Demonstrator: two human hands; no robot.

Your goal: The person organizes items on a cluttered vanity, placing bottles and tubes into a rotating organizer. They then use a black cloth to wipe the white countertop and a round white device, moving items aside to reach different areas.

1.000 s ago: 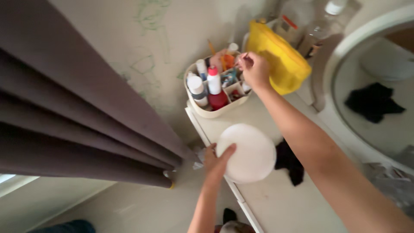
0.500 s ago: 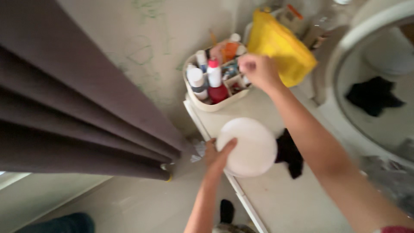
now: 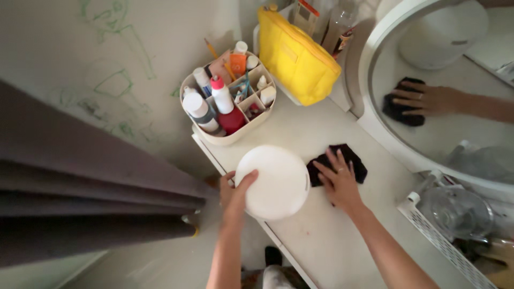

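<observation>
My left hand [image 3: 234,190] grips the edge of a round white lid-like disc [image 3: 274,182] at the front left edge of the white table [image 3: 321,241]. The thumb lies on top of the disc. My right hand [image 3: 338,182] rests flat, fingers spread, on a black cloth [image 3: 353,159] lying on the table just right of the disc. A round mirror [image 3: 455,112] at the right shows the reflection of that hand on the cloth.
A cream organizer [image 3: 227,104] with bottles, tubes and pencils stands at the table's back left. A yellow pouch [image 3: 297,56] leans behind it. A white slotted basket [image 3: 444,235] with clear items sits at the right. A dark curtain [image 3: 80,187] hangs at the left.
My right hand left the organizer and came down flat onto the black cloth. My left hand kept its hold on the white disc. The view shifted left and down.
</observation>
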